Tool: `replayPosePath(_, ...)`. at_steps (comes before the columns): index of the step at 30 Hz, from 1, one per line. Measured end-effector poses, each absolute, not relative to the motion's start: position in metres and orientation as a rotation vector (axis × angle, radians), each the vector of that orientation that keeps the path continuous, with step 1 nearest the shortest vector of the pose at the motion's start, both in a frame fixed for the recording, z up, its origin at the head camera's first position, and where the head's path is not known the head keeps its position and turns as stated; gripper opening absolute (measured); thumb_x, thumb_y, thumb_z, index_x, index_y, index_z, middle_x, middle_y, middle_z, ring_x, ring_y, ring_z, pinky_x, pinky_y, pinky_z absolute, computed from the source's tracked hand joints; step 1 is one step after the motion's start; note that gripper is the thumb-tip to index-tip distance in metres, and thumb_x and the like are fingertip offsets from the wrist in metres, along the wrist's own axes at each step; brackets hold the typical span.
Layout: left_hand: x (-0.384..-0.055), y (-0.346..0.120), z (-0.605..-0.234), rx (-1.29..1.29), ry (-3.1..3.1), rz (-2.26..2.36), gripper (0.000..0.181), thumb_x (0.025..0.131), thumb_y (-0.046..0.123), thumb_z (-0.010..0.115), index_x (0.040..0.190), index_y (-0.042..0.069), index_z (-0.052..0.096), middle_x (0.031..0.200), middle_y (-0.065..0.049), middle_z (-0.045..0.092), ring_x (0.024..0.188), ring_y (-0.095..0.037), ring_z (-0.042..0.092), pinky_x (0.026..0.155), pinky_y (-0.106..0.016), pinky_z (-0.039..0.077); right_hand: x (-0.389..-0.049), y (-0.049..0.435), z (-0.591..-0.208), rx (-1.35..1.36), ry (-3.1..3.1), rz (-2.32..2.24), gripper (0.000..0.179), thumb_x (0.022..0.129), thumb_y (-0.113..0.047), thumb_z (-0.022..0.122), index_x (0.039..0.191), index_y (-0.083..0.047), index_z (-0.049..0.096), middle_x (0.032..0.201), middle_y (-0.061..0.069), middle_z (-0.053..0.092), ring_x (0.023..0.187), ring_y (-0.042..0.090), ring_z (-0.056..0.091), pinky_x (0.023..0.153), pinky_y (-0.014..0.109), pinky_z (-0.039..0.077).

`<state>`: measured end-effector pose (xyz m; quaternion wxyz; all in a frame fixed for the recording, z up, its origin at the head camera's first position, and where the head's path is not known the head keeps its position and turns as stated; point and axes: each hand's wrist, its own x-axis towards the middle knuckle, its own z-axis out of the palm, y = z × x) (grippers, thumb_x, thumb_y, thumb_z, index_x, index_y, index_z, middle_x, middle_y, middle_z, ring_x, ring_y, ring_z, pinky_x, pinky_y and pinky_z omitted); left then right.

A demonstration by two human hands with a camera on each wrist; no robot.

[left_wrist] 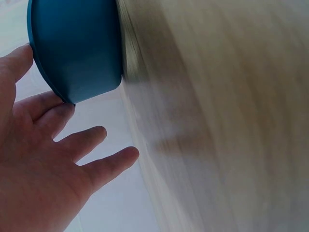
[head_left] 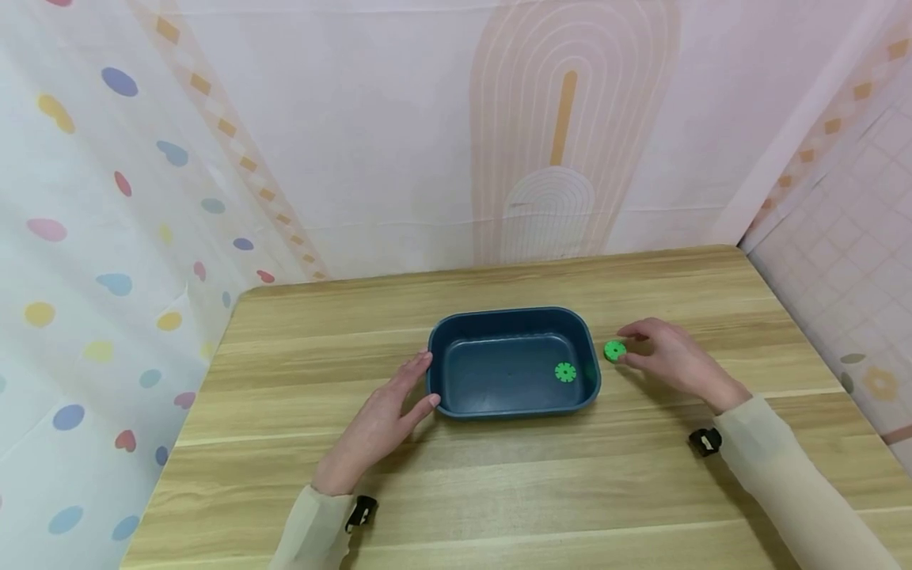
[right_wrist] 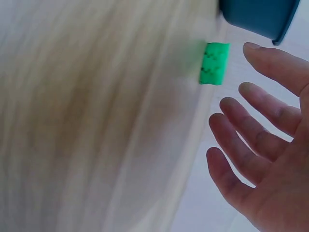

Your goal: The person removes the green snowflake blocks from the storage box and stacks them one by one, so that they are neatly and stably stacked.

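Note:
A dark blue rectangular plastic basin (head_left: 506,376) stands on the table. One green notched plastic disc (head_left: 565,372) lies flat inside it, towards the right end. My left hand (head_left: 381,416) is at the basin's left end, thumb and fingertips touching the rim with the fingers extended; the left wrist view shows fingers spread by the basin's wall (left_wrist: 77,48). Just right of the basin, a short stack of green notched discs (right_wrist: 214,64) stands on the table. My right hand (head_left: 673,356) is beside this stack, thumb and fingers parted around its near side and holding nothing.
The wood-grain table (head_left: 499,491) extends around the basin, its back edge against a patterned curtain (head_left: 399,158). More curtain hangs along the left and right sides. Black straps (head_left: 705,442) are on both wrists, over light sleeves.

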<state>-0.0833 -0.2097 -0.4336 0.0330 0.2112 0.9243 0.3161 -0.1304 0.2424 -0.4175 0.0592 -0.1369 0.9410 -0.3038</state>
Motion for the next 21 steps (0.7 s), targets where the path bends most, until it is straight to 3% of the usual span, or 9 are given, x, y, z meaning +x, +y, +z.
replayPosePath(6, -0.083, -0.21, -0.433, 0.651, 2.838, 0.979, 0.069, 0.107, 0.04, 0.059, 0.163, 0.009, 0.033, 0.168, -0.006, 0.029, 0.154, -0.029, 0.029, 0.12, -0.054, 0.031, -0.12, 0.238, -0.407, -0.432, 2.921, -0.967, 0.042, 0.103, -0.027, 0.067, 0.133, 0.003, 0.065, 0.135, 0.025, 0.064, 0.128, 0.047, 0.055, 0.104, 0.066, 0.045)
replayPosePath(15, -0.083, -0.21, -0.432, 0.632, 2.82, 0.978, 0.069, 0.107, 0.041, 0.057, 0.163, 0.01, 0.033, 0.169, -0.004, 0.028, 0.155, -0.027, 0.028, 0.121, -0.052, 0.03, -0.112, 0.221, -0.406, -0.663, 3.074, -1.094, 0.031, 0.097, -0.009, 0.073, 0.127, 0.002, 0.068, 0.123, 0.019, 0.071, 0.114, 0.04, 0.067, 0.095, 0.061, 0.052)
replayPosePath(21, -0.083, -0.21, -0.432, 0.65, 2.832, 0.98, 0.069, 0.107, 0.039, 0.059, 0.163, 0.009, 0.033, 0.168, -0.006, 0.029, 0.154, -0.029, 0.029, 0.12, -0.054, 0.031, -0.107, 0.204, -0.405, -0.835, 3.112, -1.105, 0.03, 0.092, -0.006, 0.078, 0.121, 0.0, 0.071, 0.118, 0.013, 0.073, 0.101, 0.031, 0.071, 0.084, 0.052, 0.059)
